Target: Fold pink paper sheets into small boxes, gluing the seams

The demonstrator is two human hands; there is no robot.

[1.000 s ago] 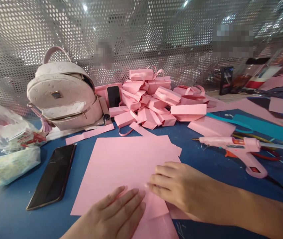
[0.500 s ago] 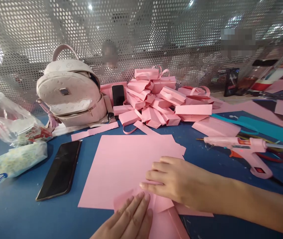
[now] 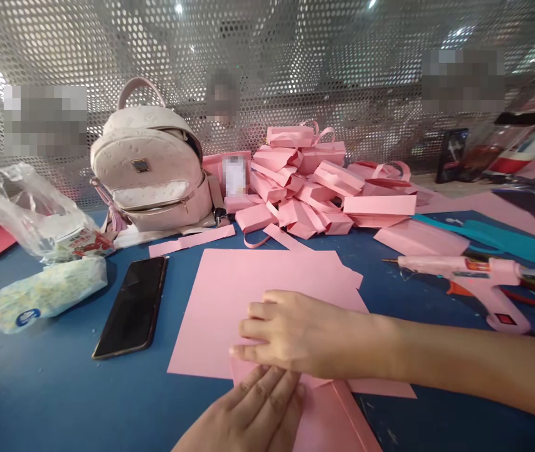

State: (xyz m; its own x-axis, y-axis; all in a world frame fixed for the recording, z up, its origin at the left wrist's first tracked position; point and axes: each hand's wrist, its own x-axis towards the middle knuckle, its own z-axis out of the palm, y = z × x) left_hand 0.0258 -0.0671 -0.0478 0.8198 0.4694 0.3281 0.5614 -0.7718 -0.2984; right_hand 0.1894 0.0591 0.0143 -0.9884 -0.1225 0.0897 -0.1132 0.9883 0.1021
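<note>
My left hand (image 3: 253,411) lies flat, fingers outstretched, on a folded pink paper piece (image 3: 337,417) at the bottom middle. My right hand (image 3: 290,333) reaches in from the right and rests palm down just beyond it, its fingers apart and slightly bent. It covers the folded piece's upper end and touches the left fingertips. Beneath and beyond both hands lies a pink paper sheet (image 3: 229,295), flat on the blue table (image 3: 55,389). Much of the folded piece is hidden by the hands.
A pink glue gun (image 3: 467,273) lies at right. Behind the sheet is a heap of folded pink paper bags (image 3: 314,188). A backpack (image 3: 149,163), a dark phone (image 3: 133,307), a tissue pack (image 3: 46,298) and a clear plastic bag (image 3: 27,210) stand or lie at left.
My right hand has slid left across the folded paper to above the left fingertips. The left hand stays on the paper. The small phone at the back now has a lit screen.
</note>
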